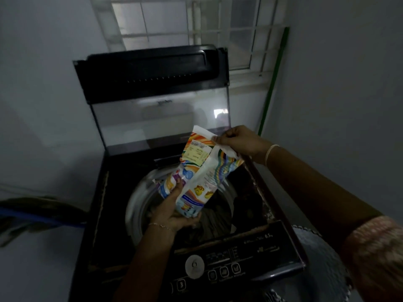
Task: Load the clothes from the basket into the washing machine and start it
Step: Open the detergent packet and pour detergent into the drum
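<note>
A dark top-loading washing machine [250, 243] stands before me with its glass lid [161, 118] raised upright. Dark clothes [216, 219] lie inside the steel drum [139, 203]. Over the drum I hold a colourful detergent packet [200, 171], tilted with its white top edge up to the right. My left hand [172, 212] grips the packet's bottom from underneath. My right hand [237, 139] pinches the white top edge. The control panel with a round dial [194, 267] and buttons runs along the front.
A barred window [196, 25] is behind the machine, and a green pole [272, 83] leans in the right corner. A blue-rimmed object [39, 214] with dark cloth sits at the left. A grey perforated basket [322, 264] stands at the lower right beside the machine.
</note>
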